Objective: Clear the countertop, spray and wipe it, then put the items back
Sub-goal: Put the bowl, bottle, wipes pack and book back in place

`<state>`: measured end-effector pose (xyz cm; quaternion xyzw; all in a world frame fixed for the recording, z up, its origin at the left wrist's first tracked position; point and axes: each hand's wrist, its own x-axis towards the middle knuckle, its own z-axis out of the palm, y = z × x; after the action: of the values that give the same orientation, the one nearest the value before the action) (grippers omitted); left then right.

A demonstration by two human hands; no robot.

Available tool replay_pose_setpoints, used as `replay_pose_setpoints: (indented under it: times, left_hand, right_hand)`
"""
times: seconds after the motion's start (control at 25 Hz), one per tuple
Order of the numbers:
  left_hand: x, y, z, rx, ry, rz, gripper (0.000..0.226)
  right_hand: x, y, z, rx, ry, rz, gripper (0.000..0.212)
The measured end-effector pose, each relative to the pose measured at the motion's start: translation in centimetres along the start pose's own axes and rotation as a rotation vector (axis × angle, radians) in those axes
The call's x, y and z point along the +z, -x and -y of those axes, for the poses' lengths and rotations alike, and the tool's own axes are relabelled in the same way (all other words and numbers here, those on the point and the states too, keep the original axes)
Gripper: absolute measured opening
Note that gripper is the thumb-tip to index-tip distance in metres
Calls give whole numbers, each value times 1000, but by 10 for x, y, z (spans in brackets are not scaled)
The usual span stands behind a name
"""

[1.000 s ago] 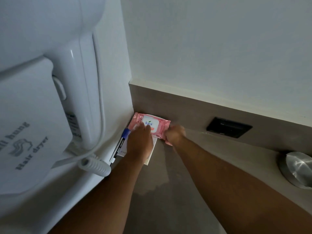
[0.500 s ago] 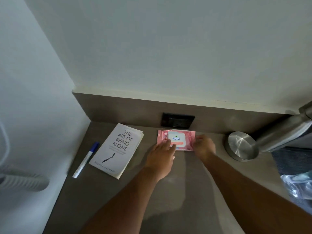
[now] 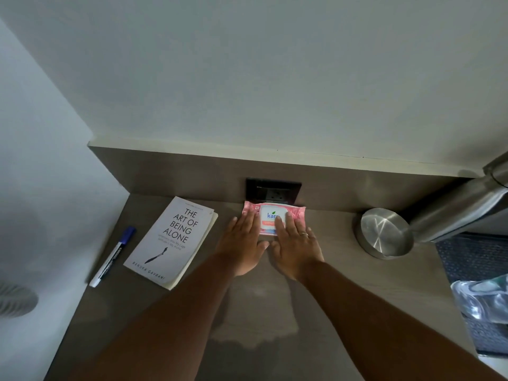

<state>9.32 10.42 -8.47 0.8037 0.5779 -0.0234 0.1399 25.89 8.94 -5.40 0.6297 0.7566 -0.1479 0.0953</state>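
Left hand [image 3: 242, 243] and right hand [image 3: 295, 247] both flat, fingers spread on the wipes pack [image 3: 273, 218]. Push harder and it'll probably jam against the outlet [image 3: 273, 190] on the counter [image 3: 343, 284].

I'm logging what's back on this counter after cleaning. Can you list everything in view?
Book: one, white, counter left.
Marker: one, white with blue cap, left of the book.
Wipes pack: one, pink, at the back wall below the socket.
Socket: one, black, in the backsplash.
Metal dish: one, silver, counter right.
Countertop: one, grey-brown.
Left hand: flat, fingertips on the pack.
Right hand: flat on the pack, wearing a ring.
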Motion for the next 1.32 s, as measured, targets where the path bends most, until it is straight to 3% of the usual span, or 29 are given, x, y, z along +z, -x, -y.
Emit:
replay_pose_setpoints:
  times: [0.12,0.2,0.32,0.4,0.6,0.8,1.0,1.16,1.24,1.32]
  left_hand:
    - [-11,9,5,35,8,1,77]
    - [-20,30,21,-13,60,-86,75]
    - [-22,82,61,-210,78,-211,73]
    - [-20,114,86,-372,82,-212,71]
    - [-17,140,114,-485,134,-174,71]
    - [-11,135,133,-585,136,-180,73]
    - [-5,137,156,-513,113,-206,75]
    - [-12,141,153,-502,138,-217,72]
    - [-24,154,149,-543,156,-278,67]
    - [-33,173,146,-621,142,-437,52]
  right_hand:
    - [-3,7,9,7,-14,-55,66]
    - [-8,13,27,-80,-104,-146,63]
    - [-16,2,73,-339,-161,-125,60]
    - [-18,-17,110,-419,-161,-64,60]
    - [-7,-60,176,-352,34,30,68]
    - [-8,-91,211,-402,159,-22,73]
    - [0,-99,221,-395,274,-144,78]
    - [-4,-100,222,-374,258,-123,78]
    - [-15,-97,229,-386,268,-132,74]
    - [-26,-94,244,-440,195,-173,65]
